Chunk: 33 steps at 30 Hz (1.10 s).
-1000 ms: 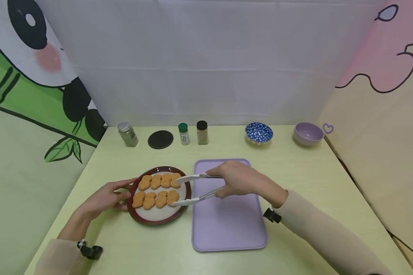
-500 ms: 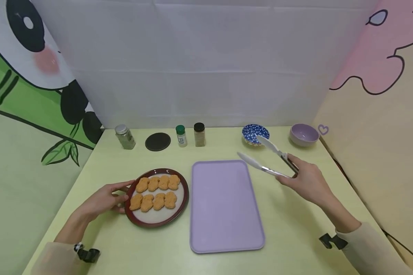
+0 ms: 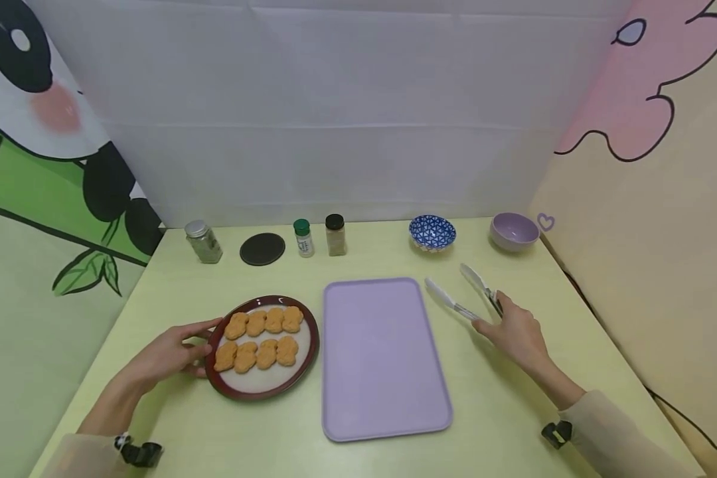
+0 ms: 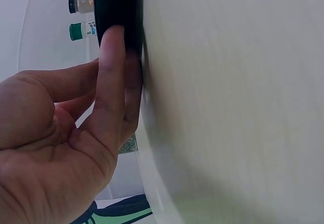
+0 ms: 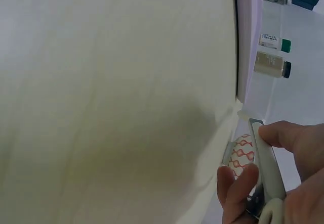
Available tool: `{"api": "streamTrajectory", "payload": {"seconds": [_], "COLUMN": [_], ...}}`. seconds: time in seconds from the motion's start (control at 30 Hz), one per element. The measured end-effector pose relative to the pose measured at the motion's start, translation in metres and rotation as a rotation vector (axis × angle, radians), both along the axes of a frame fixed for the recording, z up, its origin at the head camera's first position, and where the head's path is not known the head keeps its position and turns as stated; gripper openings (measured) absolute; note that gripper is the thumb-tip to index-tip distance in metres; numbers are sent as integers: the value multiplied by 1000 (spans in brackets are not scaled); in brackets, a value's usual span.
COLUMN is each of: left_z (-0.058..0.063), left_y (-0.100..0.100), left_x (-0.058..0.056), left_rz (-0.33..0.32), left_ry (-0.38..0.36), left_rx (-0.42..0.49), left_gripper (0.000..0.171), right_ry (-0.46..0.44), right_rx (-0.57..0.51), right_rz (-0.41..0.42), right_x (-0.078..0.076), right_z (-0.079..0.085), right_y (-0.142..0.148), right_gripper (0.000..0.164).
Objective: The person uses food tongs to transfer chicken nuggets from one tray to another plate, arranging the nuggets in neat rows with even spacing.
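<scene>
On the left, a round plate (image 3: pixel 269 383) with a dark red rim carries two rows of chicken nuggets (image 3: pixel 265 354). My left hand (image 3: pixel 167 355) holds its left edge, thumb at the rim; in the left wrist view the fingers (image 4: pixel 111 77) reach the plate's dark side, low over the table. Right of the purple tray (image 3: pixel 382 358), my right hand (image 3: pixel 516 335) holds a pair of tongs (image 3: pixel 454 305) with white tips. The tongs' arms stand apart with nothing between them, pointing toward the back, low over the table.
Along the back stand a silver-lidded jar (image 3: pixel 203 242), a black disc (image 3: pixel 263 249), a green-capped bottle (image 3: pixel 303 239), a black-capped bottle (image 3: pixel 336 236), a blue patterned bowl (image 3: pixel 432 232) and a purple bowl (image 3: pixel 514 231). A white sheet (image 3: pixel 334 99) hangs behind.
The tongs moved from above the nuggets across the tray to its right side, then came down closer to the table. The left hand stayed at the plate, and the nuggets kept their places.
</scene>
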<state>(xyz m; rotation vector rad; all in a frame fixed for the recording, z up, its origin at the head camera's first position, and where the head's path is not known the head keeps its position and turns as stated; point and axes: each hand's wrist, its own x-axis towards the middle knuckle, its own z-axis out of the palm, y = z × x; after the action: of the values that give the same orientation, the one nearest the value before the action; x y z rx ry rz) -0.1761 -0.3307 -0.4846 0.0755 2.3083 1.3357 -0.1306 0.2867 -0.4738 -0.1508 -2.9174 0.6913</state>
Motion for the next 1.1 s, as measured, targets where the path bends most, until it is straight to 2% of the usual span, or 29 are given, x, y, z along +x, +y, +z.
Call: {"api": "streamTrajectory", "payload": {"seconds": [0.17,0.37,0.5,0.67,0.77,0.9,1.0,1.07,1.1], "left_z": [1,-2,-5,-5,-6,-7,-5,-1,3], "left_y": [-2,0,3,7,10,10,10,9,9], "left_x": [2,-1,-4,-5,-6,-8,-8,-7,-7], "left_rz": [6,4,0,-6,-4,-11,-27,-50,-66], "left_ry": [-3,-9,-16,-6,2,16,22,47,83], "left_rx": [-5,12,22,10,7,10,15,-16,-53], "left_gripper": [55,56,56,55,55,55,55,56,56], "right_ry": [-21,-58,-87,-77,-84,-139,-174,-148,-111], "right_rx": [35,83,99,109,114,115,103,89,86], "right_rz": [8,4,-10,-21,-20,-2,19,33,40], "right_x": [-1,3,8,12,13,13,12,10,9], "right_z": [-4,-5,-7,-7,-8,-4,9,21,27], "right_y": [-5,-6,-6,-7,-5,2,13,22,27], "right_gripper": [88,87,82,67,64,87,109,110,108]}}
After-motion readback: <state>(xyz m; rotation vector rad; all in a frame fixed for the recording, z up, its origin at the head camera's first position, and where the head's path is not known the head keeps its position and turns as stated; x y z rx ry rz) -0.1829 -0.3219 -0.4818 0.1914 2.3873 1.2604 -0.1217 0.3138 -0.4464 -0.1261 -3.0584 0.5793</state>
